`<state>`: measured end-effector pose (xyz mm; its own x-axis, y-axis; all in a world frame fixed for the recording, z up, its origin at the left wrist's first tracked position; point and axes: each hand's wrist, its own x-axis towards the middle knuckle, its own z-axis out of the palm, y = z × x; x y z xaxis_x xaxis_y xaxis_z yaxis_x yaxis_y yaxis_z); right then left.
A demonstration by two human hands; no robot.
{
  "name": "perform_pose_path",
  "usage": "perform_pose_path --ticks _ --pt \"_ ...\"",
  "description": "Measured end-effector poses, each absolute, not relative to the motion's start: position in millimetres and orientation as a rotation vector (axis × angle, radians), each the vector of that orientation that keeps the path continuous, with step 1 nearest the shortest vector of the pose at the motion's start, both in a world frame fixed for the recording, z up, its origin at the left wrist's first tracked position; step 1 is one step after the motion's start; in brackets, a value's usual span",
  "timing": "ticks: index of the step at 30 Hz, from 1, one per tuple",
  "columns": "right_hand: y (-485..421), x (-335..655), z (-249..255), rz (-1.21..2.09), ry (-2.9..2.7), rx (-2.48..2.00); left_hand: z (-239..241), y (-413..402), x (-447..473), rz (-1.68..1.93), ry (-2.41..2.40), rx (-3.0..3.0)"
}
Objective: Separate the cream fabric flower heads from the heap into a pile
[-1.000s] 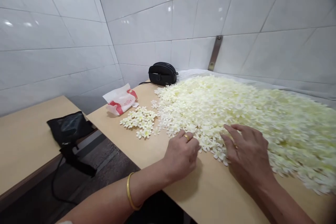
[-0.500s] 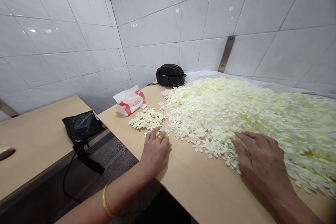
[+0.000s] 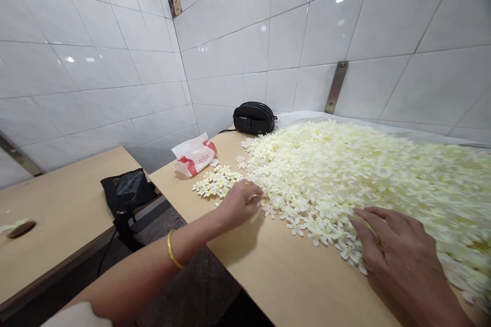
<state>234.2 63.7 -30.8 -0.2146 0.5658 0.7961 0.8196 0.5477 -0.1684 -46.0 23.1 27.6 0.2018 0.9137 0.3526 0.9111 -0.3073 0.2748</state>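
A wide heap of small cream-white flowers (image 3: 356, 173) covers the right part of a tan table (image 3: 291, 281). A small separate cluster of the same flowers (image 3: 215, 183) lies to its left. My left hand (image 3: 240, 202), with a gold ring and a bangle on the wrist, reaches between the cluster and the heap's edge, fingers bent down onto flowers there; whether it grips any is hidden. My right hand (image 3: 399, 258) rests flat, fingers spread, on the heap's near edge.
A red and white tissue packet (image 3: 194, 155) and a black pouch (image 3: 253, 118) lie at the table's far left. A second table (image 3: 57, 214) stands left across a gap, with a black bag (image 3: 128, 191) at its edge. White tiled walls enclose the corner.
My left hand has moved left and away from me, from the heap's near edge toward the small cluster. My right hand stayed on the heap. The view has shifted left and up.
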Motion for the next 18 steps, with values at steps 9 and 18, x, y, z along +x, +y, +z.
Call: perform_pose_path --ticks 9,18 --pt "68 236 -36 -0.475 -1.968 -1.152 22 66 -84 0.586 2.142 2.418" --pt "69 236 -38 -0.444 -1.973 -1.129 8 60 -75 0.658 2.093 2.399"
